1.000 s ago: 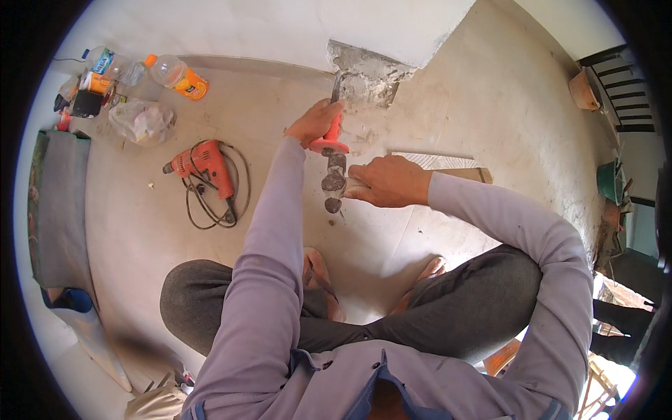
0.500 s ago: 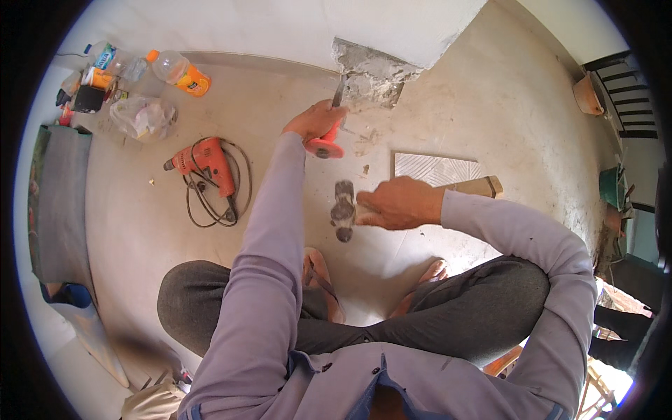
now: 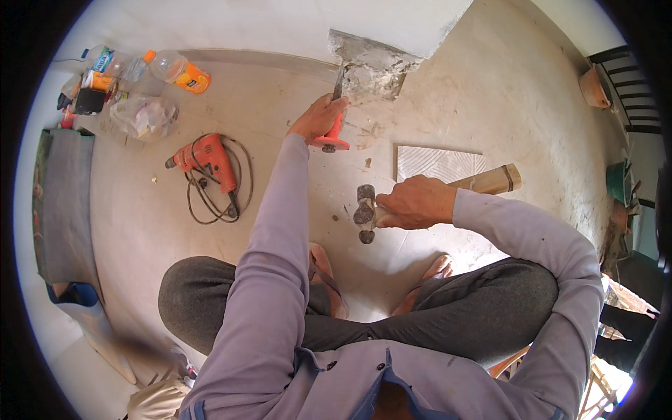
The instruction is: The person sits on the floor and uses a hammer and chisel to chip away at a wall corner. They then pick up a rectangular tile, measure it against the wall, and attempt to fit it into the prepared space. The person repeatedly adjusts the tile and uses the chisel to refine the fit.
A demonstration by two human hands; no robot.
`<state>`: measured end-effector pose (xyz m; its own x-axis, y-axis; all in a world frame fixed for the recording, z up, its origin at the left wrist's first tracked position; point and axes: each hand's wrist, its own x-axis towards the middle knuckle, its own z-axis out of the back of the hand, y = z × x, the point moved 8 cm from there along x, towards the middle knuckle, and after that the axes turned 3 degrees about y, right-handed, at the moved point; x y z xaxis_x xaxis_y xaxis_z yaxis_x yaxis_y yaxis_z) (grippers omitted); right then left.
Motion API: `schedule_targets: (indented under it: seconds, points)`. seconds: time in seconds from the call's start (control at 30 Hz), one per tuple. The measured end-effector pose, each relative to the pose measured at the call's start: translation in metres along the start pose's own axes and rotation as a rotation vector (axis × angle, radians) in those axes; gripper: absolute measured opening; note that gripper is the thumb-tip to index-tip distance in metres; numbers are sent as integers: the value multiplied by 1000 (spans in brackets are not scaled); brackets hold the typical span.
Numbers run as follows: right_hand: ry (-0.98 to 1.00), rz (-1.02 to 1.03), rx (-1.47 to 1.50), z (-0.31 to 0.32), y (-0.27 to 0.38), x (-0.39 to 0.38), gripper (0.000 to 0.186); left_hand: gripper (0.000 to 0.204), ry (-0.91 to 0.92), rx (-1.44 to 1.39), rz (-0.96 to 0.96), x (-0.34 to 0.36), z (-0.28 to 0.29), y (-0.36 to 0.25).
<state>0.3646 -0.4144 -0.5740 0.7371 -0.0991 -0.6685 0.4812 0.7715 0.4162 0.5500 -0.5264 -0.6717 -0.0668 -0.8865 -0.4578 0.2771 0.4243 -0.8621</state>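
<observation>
Steel hammer, right hand clenching it, is moving away from the chisel the left hand is gripping, leaving them apart.

Red-gripped chisel, tip at chipped wall patch; wood-handled hammer held apart.

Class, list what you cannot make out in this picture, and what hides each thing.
All in the head view:
Chisel handle: partly hidden by the left grip.
Hammer handle: middle hidden by the right grip.
Tile: near edge partly behind the right grip and that handle.
Bag: contents unclear through crumpled plastic.
</observation>
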Motion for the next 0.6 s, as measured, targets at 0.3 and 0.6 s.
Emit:
schedule_targets:
  seconds: [0.3, 0.6]
  points:
    - [-262, 225, -120, 42, 19, 4, 45, 37, 77, -277, 2, 3, -10, -5]
    - [-282, 45, -63, 44, 3, 11, 47, 36, 105, -292, 41, 14, -6, 5]
